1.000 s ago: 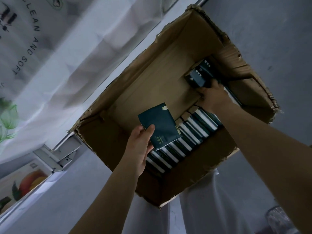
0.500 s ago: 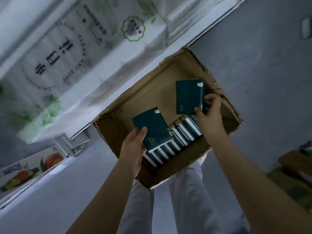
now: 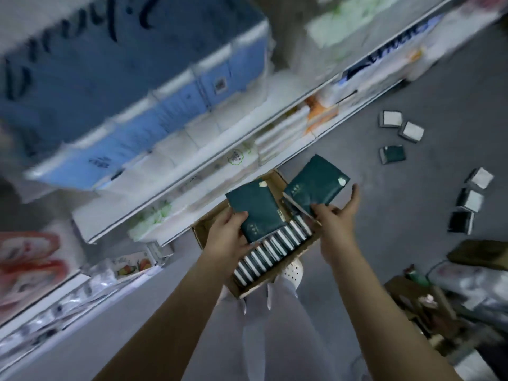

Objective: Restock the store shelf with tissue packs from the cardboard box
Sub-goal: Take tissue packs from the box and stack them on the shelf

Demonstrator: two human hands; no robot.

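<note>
Above the cardboard box (image 3: 202, 234), at 5 o'clock from the shelf (image 3: 176, 189), two tissue packs are held clear of the row of packs (image 3: 272, 253) left inside. The left pack (image 3: 257, 213) is gripped by the left hand (image 3: 228, 239), thumb laid across its face. The right pack (image 3: 316, 185) is pinched at its near end by the right hand (image 3: 336, 220), its other fingers spread. The carry to the shelf is judged to be in hand. Next, a free slot toward 11 o'clock must be found, though blur hides any. The left pack's long axis runs from 5 to 11 o'clock, the right pack's from 7 to 1, with the pale emblems at the far ends.
</note>
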